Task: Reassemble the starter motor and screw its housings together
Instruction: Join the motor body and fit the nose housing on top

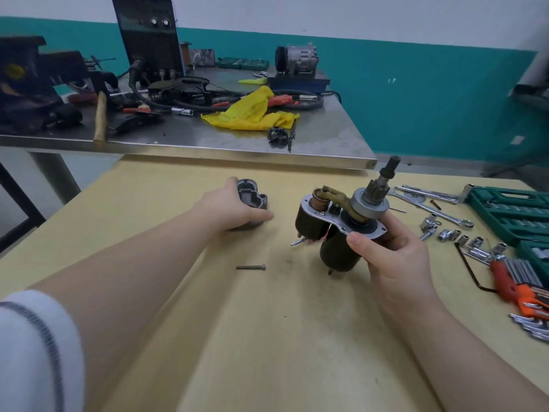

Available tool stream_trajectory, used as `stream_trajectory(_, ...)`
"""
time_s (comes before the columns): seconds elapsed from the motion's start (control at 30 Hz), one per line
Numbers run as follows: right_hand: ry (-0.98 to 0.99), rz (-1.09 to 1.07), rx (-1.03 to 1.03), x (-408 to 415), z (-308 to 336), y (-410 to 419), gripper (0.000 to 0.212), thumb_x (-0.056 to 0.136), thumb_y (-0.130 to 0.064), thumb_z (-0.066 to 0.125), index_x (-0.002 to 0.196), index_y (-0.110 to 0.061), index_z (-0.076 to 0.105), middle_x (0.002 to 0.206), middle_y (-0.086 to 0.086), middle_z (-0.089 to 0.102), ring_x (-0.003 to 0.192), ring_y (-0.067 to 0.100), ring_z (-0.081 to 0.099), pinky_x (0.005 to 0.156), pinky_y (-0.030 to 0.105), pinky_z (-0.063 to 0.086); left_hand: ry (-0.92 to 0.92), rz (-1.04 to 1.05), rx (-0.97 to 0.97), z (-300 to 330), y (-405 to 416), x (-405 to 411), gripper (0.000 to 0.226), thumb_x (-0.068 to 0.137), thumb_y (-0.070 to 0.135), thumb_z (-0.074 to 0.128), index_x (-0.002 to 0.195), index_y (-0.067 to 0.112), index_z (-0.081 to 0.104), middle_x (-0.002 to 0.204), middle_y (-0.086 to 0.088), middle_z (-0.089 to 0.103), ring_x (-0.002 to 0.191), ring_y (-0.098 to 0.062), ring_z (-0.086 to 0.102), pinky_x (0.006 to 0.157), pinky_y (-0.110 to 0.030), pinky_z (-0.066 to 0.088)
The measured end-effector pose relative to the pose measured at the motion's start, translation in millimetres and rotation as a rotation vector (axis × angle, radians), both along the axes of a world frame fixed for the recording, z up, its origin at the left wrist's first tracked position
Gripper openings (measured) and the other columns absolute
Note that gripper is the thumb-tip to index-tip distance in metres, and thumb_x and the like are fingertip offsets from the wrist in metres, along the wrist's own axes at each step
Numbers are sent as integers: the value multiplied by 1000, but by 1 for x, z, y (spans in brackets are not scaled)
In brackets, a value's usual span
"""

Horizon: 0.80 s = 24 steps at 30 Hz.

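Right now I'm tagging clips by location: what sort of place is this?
Probably an auto-repair workshop: a socket set case, a bench vise on a steel table, a welding machine.

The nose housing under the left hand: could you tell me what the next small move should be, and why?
Probably lift the nose housing, gripped by the left hand, and bring it over the pinion shaft: the right hand holds the motor body with that end uncovered.

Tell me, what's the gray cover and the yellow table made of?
The gray cover under the left hand looks like cast metal, probably aluminum: dull silvery gray with a molded shape. The yellow table looks like wood or laminate: flat, matte, faint streaks, so I can't tell which.
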State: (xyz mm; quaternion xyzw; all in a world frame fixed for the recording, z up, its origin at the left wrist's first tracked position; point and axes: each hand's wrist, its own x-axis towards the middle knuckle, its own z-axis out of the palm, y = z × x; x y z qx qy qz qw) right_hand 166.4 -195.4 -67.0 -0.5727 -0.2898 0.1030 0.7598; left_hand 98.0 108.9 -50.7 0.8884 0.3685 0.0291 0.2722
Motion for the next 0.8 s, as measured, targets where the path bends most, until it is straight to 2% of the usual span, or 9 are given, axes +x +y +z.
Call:
stream_trajectory(0.07, 14, 23, -1, 0, 2, 0, 75, 66, -49, 98, 135, -33, 73, 131, 3, 76, 126, 24, 70, 97, 33, 58, 48, 25, 100, -5, -9, 7, 131, 45, 92, 75, 152, 32, 32, 132, 0, 62, 126, -32, 57, 100, -47, 52)
stream_trajectory(0.23, 42, 107, -4, 0, 2, -1, 65, 71, -25, 92, 133, -30, 75, 128, 7, 77, 122, 26, 72, 92, 24, 60, -29, 39, 192, -17, -15, 11, 114, 60, 66, 71, 158, 35, 24, 134, -5, 65, 124, -33, 58, 99, -48, 52)
stream_trajectory(0.33, 51, 151, -29, -6, 3, 0, 64, 70, -26, 92, 132, -35, 75, 128, 6, 77, 122, 24, 72, 91, 23, 59, -143, 14, 95, -17, -14, 4, 124, 58, 63, 77, 164, 37, 18, 145, 0, 62, 129, -30, 60, 103, -46, 53)
stream_trajectory(0.43, 68, 190, -12, -11, 3, 2, 62, 71, -23, 92, 130, -32, 76, 126, 8, 78, 120, 27, 73, 92, 25, 59, -421, 4, -87, -1, -17, -10, 119, 55, 56, 84, 160, 44, 27, 139, 9, 64, 114, -17, 68, 89, -38, 58)
stream_trajectory(0.53, 93, 198, 2, -15, 3, 4, 65, 69, -22, 92, 131, -27, 76, 127, 11, 77, 120, 29, 73, 95, 29, 59, -725, -21, -397, 24, -20, -25, 116, 57, 42, 93, 157, 46, 35, 130, 7, 70, 106, -16, 75, 84, -37, 62)
stream_trajectory(0.6, 103, 208, 0, -18, 2, 5, 67, 68, -21, 92, 133, -25, 75, 128, 11, 76, 121, 29, 72, 97, 30, 58, -922, -62, -733, 39, -20, -34, 108, 66, 29, 90, 162, 26, 39, 132, -9, 69, 109, -27, 74, 90, -43, 61)
stream_trajectory(0.67, 98, 225, -4, -21, 3, 5, 66, 70, -18, 92, 134, -26, 75, 129, 10, 77, 122, 28, 72, 97, 28, 58, -1080, -117, -1135, 51, -21, -44, 87, 79, 29, 79, 157, 6, 47, 137, -23, 65, 118, -38, 70, 99, -49, 58)
stream_trajectory(0.73, 66, 242, -10, -26, 5, 6, 60, 76, -9, 89, 131, -31, 76, 127, 6, 78, 120, 23, 73, 95, 23, 58, -1175, -127, -1509, 60, -27, -56, 73, 86, 30, 73, 149, -2, 53, 144, -33, 59, 130, -50, 62, 107, -57, 53)
stream_trajectory(0.8, 40, 260, -13, -29, 6, 7, 58, 79, -3, 84, 129, -33, 77, 126, 4, 79, 118, 20, 74, 93, 21, 57, -1219, -175, -1674, 68, -32, -65, 74, 87, 36, 70, 147, -4, 53, 146, -39, 55, 134, -60, 56, 108, -64, 51)
